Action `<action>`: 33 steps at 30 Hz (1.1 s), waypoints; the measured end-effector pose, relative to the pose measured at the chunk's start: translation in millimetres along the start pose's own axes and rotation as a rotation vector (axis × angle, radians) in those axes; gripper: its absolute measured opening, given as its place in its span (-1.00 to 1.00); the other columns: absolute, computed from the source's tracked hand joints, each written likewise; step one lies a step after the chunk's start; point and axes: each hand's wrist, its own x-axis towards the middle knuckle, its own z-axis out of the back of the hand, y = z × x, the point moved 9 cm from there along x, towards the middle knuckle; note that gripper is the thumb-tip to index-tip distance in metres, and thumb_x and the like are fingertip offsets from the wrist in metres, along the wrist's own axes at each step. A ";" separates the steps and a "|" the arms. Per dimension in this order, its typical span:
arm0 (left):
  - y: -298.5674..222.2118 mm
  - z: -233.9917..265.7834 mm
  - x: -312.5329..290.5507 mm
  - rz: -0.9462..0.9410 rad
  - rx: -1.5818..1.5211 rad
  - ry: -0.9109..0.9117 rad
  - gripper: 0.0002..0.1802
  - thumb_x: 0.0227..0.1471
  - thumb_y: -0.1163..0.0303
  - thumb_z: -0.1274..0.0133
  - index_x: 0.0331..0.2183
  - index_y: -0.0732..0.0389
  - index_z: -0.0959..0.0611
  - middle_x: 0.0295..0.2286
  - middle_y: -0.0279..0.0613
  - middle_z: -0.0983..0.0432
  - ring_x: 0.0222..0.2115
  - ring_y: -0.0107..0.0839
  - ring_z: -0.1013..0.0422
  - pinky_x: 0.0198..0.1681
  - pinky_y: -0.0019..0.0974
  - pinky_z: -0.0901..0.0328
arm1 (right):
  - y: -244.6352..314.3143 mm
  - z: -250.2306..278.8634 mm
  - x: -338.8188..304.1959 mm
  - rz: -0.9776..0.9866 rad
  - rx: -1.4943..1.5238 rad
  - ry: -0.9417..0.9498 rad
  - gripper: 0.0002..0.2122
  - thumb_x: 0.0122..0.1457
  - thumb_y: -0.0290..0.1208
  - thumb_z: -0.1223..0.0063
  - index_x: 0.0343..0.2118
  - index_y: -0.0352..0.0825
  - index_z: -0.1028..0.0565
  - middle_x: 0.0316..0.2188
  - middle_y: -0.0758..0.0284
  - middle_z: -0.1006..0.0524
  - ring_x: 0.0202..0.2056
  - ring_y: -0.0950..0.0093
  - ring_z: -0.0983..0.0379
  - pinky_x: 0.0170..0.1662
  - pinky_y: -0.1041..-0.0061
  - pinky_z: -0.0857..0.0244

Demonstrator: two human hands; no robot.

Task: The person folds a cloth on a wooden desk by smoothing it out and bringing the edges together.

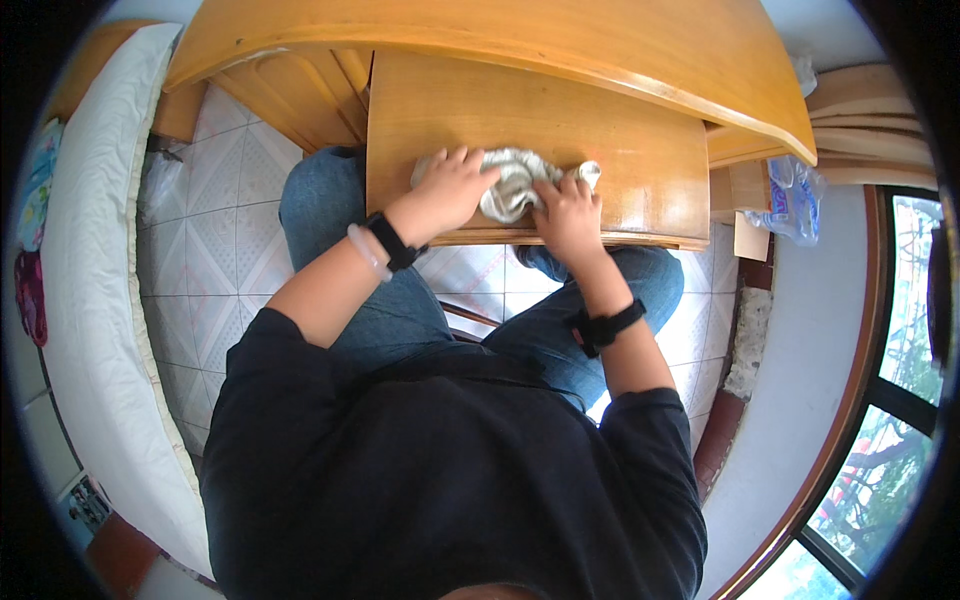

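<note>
Head view, looking down on a seated person at a wooden desk. A pull-out wooden shelf (600,170) projects toward the person from beneath the curved desk top (560,50) and lies above the knees, so that both hands can work on it without reaching. A crumpled grey-white cloth (515,180) lies on the near middle of this shelf, between the two hands. The left hand (452,190) rests on the cloth's left part, fingers spread fairly wide and laid flat over it, apparently to pin that end against the wood; a strip of cloth shows beyond the fingertips at the far left. The right hand (568,212) sits at the cloth's right, fingers curled narrowly over the bunched fabric and gripping its edge, with a small corner of cloth protruding to the far right of the knuckles. The paired grip, one hand pressing and one gathering, seems suited to keeping the cloth from sliding on the smooth varnished surface. Each wrist carries a black band (395,240); the left also bears a pale bracelet. Blue jeans (320,200) show beneath the shelf, over a pale tiled floor (210,250). A white mattress (90,300) runs along the left, a clear plastic bag (795,200) hangs at the desk's right end, and a window (890,440) occupies the near right
</note>
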 end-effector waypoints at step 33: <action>43.2 7.2 74.5 0.220 -0.018 -0.027 -0.58 -0.01 0.49 0.18 -0.06 0.08 -0.46 -0.01 0.01 -0.31 -0.01 -0.01 -0.23 0.03 0.04 -0.11 | -45.7 -18.8 99.3 -0.199 -0.168 0.031 -0.77 0.01 -0.30 0.00 -0.23 -0.14 -0.52 -0.14 0.24 -0.42 -0.02 0.23 -0.28 -0.10 0.06 -0.18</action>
